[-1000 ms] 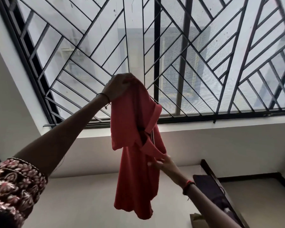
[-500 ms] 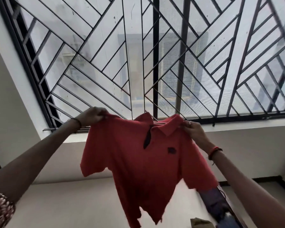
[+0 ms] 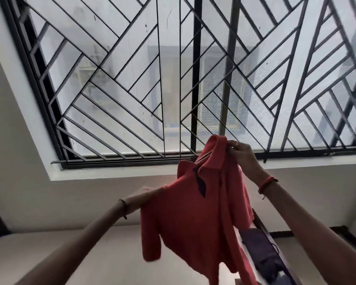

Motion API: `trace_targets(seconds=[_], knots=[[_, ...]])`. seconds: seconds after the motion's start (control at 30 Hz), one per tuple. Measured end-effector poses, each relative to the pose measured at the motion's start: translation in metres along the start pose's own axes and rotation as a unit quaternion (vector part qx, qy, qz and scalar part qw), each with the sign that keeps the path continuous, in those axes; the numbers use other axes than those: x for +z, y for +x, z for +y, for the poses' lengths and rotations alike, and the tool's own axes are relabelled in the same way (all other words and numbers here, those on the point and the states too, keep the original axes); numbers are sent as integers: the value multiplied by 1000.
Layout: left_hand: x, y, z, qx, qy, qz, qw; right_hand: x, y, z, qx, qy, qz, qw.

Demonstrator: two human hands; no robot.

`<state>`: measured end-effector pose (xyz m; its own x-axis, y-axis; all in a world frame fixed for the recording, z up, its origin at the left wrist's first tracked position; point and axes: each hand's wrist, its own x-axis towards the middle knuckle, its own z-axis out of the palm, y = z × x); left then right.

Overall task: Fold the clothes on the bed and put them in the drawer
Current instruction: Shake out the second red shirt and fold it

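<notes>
Head view. A person holds a red polo shirt (image 3: 193,223) up in the air, in front of a wide window (image 3: 132,79) with a black grille of slanted bars.

The right hand (image 3: 244,156) is the higher one. Its fingers (image 3: 233,148) are pinched tight on the shoulder just beside the collar. The left hand (image 3: 141,192) is lower and further left and holds the other shoulder, where the sleeve begins. Its fingers are mostly hidden behind the cloth.

The shoulder line therefore slants from upper right down to lower left. The shirt's long axis, collar to hem, hangs downward and runs off the bottom edge. The front faces the camera, with the collar open and one sleeve dangling loose at the left.

Levelling the shoulders looks like the next need before laying the shirt flat to fold.

Behind it are the white sill (image 3: 111,173) and a pale wall (image 3: 39,202). A dark cloth (image 3: 261,249) lies at lower right, near the hanging hem. Neither bed nor drawer can be made out. Nothing stands between the hands and the shirt.
</notes>
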<state>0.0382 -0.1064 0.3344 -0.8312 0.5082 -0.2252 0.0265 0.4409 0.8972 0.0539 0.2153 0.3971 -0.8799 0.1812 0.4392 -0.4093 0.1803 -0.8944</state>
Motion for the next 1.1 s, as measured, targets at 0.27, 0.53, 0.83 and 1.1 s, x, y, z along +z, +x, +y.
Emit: trace_targets(seconds=[0.27, 0.53, 0.83, 1.1], knots=[[25, 18, 6, 20, -138, -82, 987, -9, 5, -13, -18, 2, 36, 999], [43, 25, 36, 7, -258, -75, 963, -22, 9, -28, -28, 6, 68, 997], [17, 26, 58, 101, -378, -49, 919, -30, 9, -31, -34, -89, 89, 991], [-2, 31, 63, 111, -363, 56, 923, -20, 12, -37, 27, -154, 16, 988]])
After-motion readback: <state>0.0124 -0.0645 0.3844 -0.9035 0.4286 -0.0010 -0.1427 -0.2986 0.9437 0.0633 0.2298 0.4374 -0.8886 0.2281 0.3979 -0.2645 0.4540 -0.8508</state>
